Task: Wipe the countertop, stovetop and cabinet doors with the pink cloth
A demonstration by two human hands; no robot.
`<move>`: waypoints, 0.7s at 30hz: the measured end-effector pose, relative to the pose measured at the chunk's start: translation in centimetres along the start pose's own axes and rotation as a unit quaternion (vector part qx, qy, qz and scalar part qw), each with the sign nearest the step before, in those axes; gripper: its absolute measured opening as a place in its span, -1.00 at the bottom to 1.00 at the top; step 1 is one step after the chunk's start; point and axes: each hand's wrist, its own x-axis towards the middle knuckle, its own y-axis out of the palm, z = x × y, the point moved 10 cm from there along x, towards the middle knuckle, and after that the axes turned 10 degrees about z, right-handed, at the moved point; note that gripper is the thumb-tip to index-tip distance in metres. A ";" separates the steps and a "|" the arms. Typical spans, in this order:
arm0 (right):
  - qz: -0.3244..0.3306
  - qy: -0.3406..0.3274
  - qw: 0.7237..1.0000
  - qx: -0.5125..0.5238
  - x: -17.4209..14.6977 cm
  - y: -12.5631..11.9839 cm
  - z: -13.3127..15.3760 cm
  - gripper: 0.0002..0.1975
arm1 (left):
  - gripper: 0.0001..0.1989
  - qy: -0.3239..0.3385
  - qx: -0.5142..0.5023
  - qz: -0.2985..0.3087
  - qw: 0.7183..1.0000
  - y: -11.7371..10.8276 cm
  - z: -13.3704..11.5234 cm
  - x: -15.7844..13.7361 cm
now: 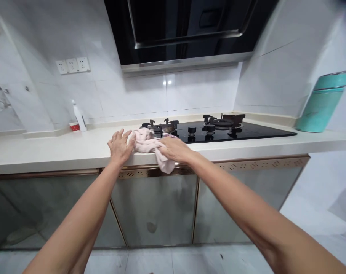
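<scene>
A pale pink cloth [146, 141] lies bunched on the white countertop [61, 146], at the left front of the black gas stove [250, 130]. One end of it droops over the counter's front edge. My right hand [174, 149] is closed on the cloth from the right, with its fingertips partly hidden in the folds. On the cloth's left side, my left hand [120, 146] rests on the counter with its fingers spread, the thumb side against the fabric.
A white spray bottle [79, 117] and a small red-and-white container [74, 126] stand at the back left. At the far right is a turquoise bin [321, 104]. The black range hood [184, 30] overhangs the stove; cabinet doors [158, 213] lie below.
</scene>
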 end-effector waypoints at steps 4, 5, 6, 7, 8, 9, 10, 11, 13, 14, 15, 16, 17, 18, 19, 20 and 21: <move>-0.018 0.067 0.997 0.038 -6.5 -2.3 -10.5 -0.67 | -0.37 0.021 0.000 0.079 0.997 1.4 -0.5 0.4; -0.025 0.090 0.995 0.043 -8.3 -3.0 -13.3 -0.66 | -0.35 0.022 0.006 0.093 0.995 1.6 -0.6 0.4; -0.034 0.111 0.992 0.046 -10.0 -3.8 -15.9 -0.65 | -0.33 0.021 0.014 0.104 0.994 1.7 -0.7 0.5; -0.041 0.127 0.990 0.048 -11.6 -4.7 -18.3 -0.64 | -0.31 0.019 0.022 0.111 0.993 1.9 -0.8 0.5; -0.050 0.145 0.987 0.050 -13.1 -5.6 -20.4 -0.63 | -0.30 0.016 0.030 0.116 0.993 1.9 -0.9 0.5; -0.060 0.165 0.983 0.055 -14.3 -6.4 -22.4 -0.64 | -0.29 0.014 0.037 0.119 0.992 2.0 -0.9 0.5; -0.070 0.191 0.977 0.063 -15.3 -7.1 -24.1 -0.64 | -0.29 0.013 0.043 0.120 0.992 2.0 -1.0 0.5; -0.077 0.220 0.970 0.073 -16.0 -7.7 -25.6 -0.64 | -0.29 0.012 0.047 0.121 0.991 2.0 -1.1 0.5; -0.083 0.275 0.953 0.094 -16.6 -8.2 -27.4 -0.59 | -0.28 0.011 0.052 0.124 0.991 2.0 -1.3 0.5; -0.080 0.294 0.947 0.101 -16.3 -8.2 -27.5 -0.56 | -0.28 0.010 0.053 0.126 0.991 2.0 -1.3 0.5; -0.074 0.302 0.944 0.107 -15.7 -7.9 -27.1 -0.54 | -0.28 0.007 0.054 0.128 0.990 2.1 -1.3 0.5; -0.065 0.302 0.945 0.110 -14.8 -7.4 -26.2 -0.53 | -0.28 0.004 0.054 0.129 0.990 2.1 -1.3 0.5; -0.056 0.291 0.948 0.111 -13.7 -6.9 -24.8 -0.54 | -0.28 0.001 0.055 0.128 0.990 2.1 -1.2 0.6; -0.046 0.273 0.954 0.113 -12.3 -6.2 -23.1 -0.55 | -0.28 0.000 0.056 0.127 0.990 2.1 -1.2 0.6; -0.035 0.249 0.961 0.116 -10.8 -5.3 -21.1 -0.56 | -0.28 0.000 0.056 0.125 0.991 2.1 -1.2 0.6; -0.027 0.221 0.968 0.117 -9.3 -4.5 -18.8 -0.56 | -0.28 0.000 0.056 0.124 0.991 2.1 -1.2 0.7; -0.020 0.193 0.974 0.116 -7.7 -3.7 -16.5 -0.56 | -0.29 0.001 0.054 0.123 0.991 2.1 -1.2 0.7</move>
